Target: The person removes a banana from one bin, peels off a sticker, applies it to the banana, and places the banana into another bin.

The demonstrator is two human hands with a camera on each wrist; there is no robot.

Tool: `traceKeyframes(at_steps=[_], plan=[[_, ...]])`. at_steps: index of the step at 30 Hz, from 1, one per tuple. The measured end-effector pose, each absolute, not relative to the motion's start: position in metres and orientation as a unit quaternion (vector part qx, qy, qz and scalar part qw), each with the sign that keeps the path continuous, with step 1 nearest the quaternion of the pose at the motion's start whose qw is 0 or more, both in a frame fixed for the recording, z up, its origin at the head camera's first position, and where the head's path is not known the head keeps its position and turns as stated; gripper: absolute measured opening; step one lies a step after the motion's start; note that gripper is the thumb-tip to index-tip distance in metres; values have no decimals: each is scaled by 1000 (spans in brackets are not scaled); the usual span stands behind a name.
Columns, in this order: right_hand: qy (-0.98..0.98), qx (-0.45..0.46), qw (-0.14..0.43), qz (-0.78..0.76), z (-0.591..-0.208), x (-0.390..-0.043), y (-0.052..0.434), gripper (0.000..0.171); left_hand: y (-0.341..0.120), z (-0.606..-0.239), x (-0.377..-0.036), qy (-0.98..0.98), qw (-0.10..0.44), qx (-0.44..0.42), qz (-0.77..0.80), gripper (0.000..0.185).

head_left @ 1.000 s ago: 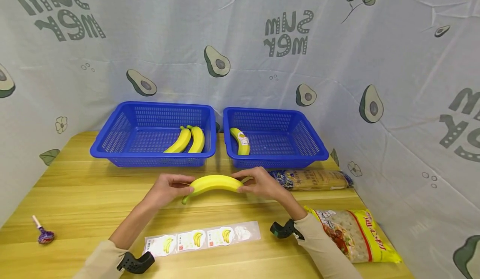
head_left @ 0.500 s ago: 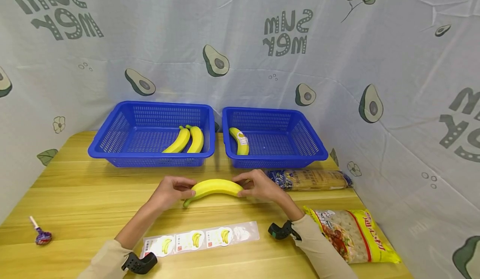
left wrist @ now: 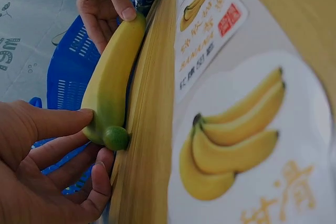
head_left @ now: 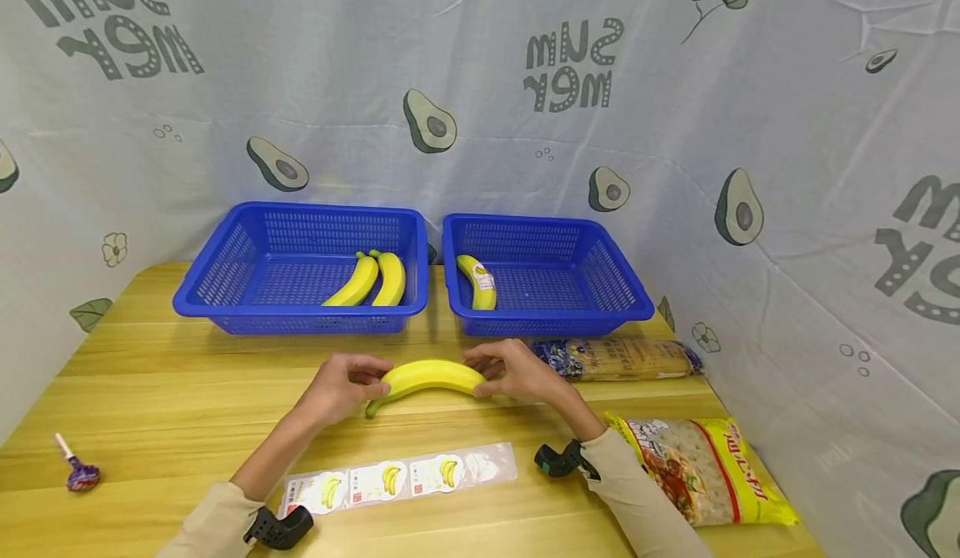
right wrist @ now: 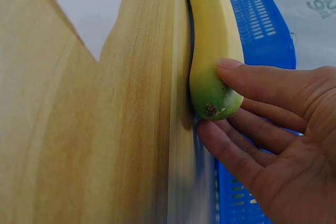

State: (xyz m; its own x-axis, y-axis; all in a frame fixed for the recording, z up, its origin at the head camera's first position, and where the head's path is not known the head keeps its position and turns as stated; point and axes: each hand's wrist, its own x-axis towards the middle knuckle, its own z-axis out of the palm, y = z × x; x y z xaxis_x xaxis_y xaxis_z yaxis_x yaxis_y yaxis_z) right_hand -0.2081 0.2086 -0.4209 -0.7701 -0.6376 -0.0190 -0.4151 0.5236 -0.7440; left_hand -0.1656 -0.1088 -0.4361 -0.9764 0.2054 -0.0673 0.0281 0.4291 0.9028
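Nearest, a sticker strip (head_left: pixel 401 480) is laid flat on the wooden table (head_left: pixel 150 391). Just behind it, a banana (head_left: pixel 426 376) is pinched at its ends by the left hand (head_left: pixel 341 387) and the right hand (head_left: pixel 521 372), a little lower than half a second ago. Farther back, two bananas (head_left: pixel 371 279) are seen in the left blue basket (head_left: pixel 225 279), and one labelled banana (head_left: pixel 480 282) in the right blue basket (head_left: pixel 592 287).

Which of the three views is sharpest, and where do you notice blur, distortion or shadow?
Head view: evenly lit and sharp, with wide-angle bending at the edges; soft shadow under the banana. Left wrist view: the sticker sheet looms large and blurred close to the lens, the left hand dim. Right wrist view: the table smears near the bottom edge; the right hand is fairly clear.
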Motion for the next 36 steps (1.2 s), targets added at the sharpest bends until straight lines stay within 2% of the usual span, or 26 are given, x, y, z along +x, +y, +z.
traceKeyframes(at_steps=[11, 19, 23, 30, 32, 36], plan=[[856, -313, 145, -386, -420, -209, 208, 56, -112, -434, -166, 853, 74, 129, 501, 36], [852, -319, 138, -391, -420, -209, 208, 57, -114, -426, -163, 858, 63, 127, 494, 37], [846, -335, 101, -403, -418, -209, 208, 52, -113, -423, -162, 852, 59, 138, 501, 41], [823, -397, -24, -406, -410, -201, 206, 39, -113, -421, -162, 846, 69, 142, 509, 44], [807, -422, -32, -411, -408, -196, 204, 36, -114, -421, -162, 846, 72, 138, 510, 44], [780, -479, -10, -402, -407, -183, 196, 33, -115, -419, -162, 848, 74, 137, 507, 43]])
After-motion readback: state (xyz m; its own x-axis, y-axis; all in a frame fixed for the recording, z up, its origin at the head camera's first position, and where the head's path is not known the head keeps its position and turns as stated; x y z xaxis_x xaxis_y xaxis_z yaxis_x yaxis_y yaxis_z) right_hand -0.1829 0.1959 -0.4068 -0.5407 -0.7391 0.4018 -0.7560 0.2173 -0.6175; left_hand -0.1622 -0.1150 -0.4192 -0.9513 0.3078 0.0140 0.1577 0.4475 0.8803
